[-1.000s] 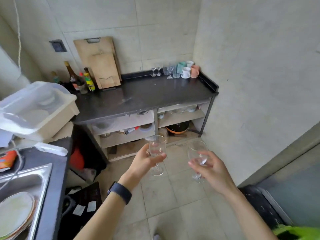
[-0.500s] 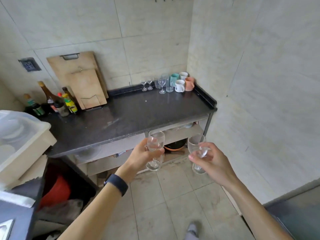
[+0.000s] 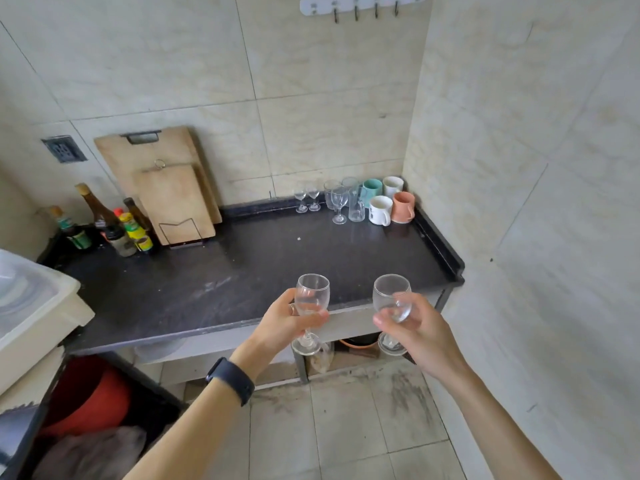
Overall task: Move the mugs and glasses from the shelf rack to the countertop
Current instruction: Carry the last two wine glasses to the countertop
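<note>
Glasses in both hands, upright, nothing in them. Left hand (image 3: 282, 323) curls round the bowl of the left glass (image 3: 311, 296); right hand (image 3: 420, 332) wraps the bowl of the right glass (image 3: 392, 296). Both are held in the air at the front edge of the countertop (image 3: 242, 271). Back right corner of the top: stemmed glasses & tumblers beside a teal mug (image 3: 372, 189), white mug (image 3: 380, 210), pink mug (image 3: 402, 207), all upright. Far left, lidded plastic bin (image 3: 34, 306) w/ what may be dishes inside. Lower left, black crate (image 3: 34, 427) holding a red basin (image 3: 93, 400).
</note>
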`<action>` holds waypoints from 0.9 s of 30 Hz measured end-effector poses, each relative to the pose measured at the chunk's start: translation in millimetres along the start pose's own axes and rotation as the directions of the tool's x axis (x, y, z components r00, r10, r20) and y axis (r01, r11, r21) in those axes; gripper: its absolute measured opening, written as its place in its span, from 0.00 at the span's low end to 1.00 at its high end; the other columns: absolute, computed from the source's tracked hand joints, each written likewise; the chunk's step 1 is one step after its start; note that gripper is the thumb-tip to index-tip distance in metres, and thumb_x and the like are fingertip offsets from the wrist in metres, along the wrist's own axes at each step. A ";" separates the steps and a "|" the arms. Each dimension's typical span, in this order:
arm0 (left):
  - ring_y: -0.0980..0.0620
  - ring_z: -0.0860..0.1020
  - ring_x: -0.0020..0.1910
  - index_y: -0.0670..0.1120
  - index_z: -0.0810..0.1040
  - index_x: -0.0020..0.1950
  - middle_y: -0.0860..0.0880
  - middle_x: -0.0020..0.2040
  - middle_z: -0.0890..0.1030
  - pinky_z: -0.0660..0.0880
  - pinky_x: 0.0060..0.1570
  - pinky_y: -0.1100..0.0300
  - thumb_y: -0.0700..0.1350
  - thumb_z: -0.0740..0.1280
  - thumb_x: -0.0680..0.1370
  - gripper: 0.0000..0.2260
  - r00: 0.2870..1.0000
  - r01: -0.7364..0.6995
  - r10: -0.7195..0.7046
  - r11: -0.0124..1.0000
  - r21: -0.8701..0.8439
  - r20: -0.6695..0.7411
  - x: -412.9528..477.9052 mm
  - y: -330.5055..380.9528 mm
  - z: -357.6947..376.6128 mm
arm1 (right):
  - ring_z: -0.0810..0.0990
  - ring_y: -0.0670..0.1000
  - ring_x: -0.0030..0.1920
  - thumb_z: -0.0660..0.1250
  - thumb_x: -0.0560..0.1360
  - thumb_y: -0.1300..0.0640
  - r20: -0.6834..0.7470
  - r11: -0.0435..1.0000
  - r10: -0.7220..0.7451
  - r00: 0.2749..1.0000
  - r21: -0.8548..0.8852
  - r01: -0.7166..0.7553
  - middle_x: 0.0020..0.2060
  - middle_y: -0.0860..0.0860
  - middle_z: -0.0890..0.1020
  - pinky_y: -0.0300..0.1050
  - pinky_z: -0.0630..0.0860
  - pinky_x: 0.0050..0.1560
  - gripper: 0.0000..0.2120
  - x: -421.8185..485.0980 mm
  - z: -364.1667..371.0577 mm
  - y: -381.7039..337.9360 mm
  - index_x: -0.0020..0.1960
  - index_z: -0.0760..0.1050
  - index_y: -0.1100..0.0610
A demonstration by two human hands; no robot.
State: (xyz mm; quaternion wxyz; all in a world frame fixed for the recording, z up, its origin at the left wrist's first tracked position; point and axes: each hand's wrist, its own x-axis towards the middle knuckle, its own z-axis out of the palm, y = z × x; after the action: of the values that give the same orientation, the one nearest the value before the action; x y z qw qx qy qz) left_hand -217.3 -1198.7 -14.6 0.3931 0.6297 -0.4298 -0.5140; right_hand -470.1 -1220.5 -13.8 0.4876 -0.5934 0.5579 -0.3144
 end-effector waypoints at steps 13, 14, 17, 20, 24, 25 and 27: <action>0.50 0.84 0.51 0.51 0.74 0.61 0.49 0.52 0.83 0.79 0.53 0.57 0.45 0.75 0.74 0.18 0.998 0.056 -0.057 0.998 -0.039 -0.033 187.3 16.3 -41.4 | 0.83 0.41 0.50 0.76 0.69 0.43 0.060 0.998 0.062 0.996 -0.007 -0.062 0.48 0.40 0.86 0.43 0.76 0.54 0.21 203.8 23.7 -19.4 0.59 0.72 0.40; 0.50 0.84 0.51 0.52 0.74 0.61 0.50 0.52 0.83 0.79 0.54 0.57 0.46 0.76 0.74 0.18 0.997 0.062 -0.063 0.998 -0.033 -0.035 203.8 17.0 -47.3 | 0.83 0.42 0.50 0.76 0.69 0.42 0.066 0.998 0.070 0.995 -0.008 -0.070 0.49 0.41 0.86 0.44 0.76 0.54 0.22 218.6 26.5 -22.2 0.59 0.72 0.39; 0.51 0.84 0.49 0.50 0.74 0.61 0.49 0.52 0.84 0.79 0.50 0.59 0.44 0.76 0.73 0.19 0.996 0.078 -0.080 0.995 -0.057 -0.046 249.5 21.6 -62.1 | 0.84 0.42 0.51 0.76 0.70 0.43 0.067 0.996 0.092 0.994 0.014 -0.093 0.51 0.42 0.85 0.40 0.75 0.51 0.23 262.5 34.8 -27.1 0.61 0.72 0.40; 0.51 0.84 0.48 0.49 0.75 0.61 0.47 0.52 0.84 0.77 0.48 0.59 0.45 0.78 0.71 0.21 0.990 0.119 -0.124 0.989 -0.084 -0.060 284.6 20.4 -70.1 | 0.83 0.41 0.51 0.76 0.70 0.44 0.079 0.991 0.127 0.989 0.022 -0.129 0.51 0.42 0.85 0.39 0.74 0.49 0.22 297.5 42.7 -23.7 0.61 0.72 0.41; 0.48 0.83 0.54 0.54 0.77 0.58 0.48 0.54 0.83 0.79 0.56 0.52 0.54 0.78 0.64 0.24 0.983 0.157 -0.163 0.985 -0.070 -0.086 333.7 8.2 -76.7 | 0.84 0.45 0.50 0.76 0.70 0.44 0.142 0.983 0.181 0.973 -0.001 -0.183 0.49 0.45 0.85 0.46 0.77 0.54 0.19 352.0 56.1 -6.9 0.57 0.73 0.40; 0.48 0.83 0.54 0.55 0.77 0.57 0.49 0.54 0.84 0.78 0.57 0.51 0.55 0.78 0.64 0.24 0.979 0.169 -0.176 0.983 -0.072 -0.099 343.2 5.3 -78.2 | 0.84 0.45 0.51 0.76 0.70 0.44 0.159 0.980 0.195 0.968 -0.001 -0.198 0.50 0.44 0.85 0.47 0.78 0.55 0.20 364.7 59.8 -3.6 0.57 0.73 0.40; 0.49 0.83 0.53 0.56 0.78 0.56 0.49 0.52 0.84 0.79 0.57 0.51 0.55 0.78 0.63 0.23 0.967 0.203 -0.213 0.975 -0.086 -0.137 367.7 -0.1 -81.8 | 0.84 0.46 0.52 0.76 0.69 0.44 0.188 0.974 0.219 0.957 0.012 -0.225 0.51 0.43 0.84 0.50 0.79 0.57 0.20 397.5 66.9 4.7 0.58 0.73 0.40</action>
State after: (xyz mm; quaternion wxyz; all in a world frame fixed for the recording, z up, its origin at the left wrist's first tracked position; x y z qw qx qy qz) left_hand -99.0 -1541.9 -115.2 0.3897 0.6927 -0.3127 -0.5200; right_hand -339.0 -1589.9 -108.0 0.5795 -0.5457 0.5677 -0.2102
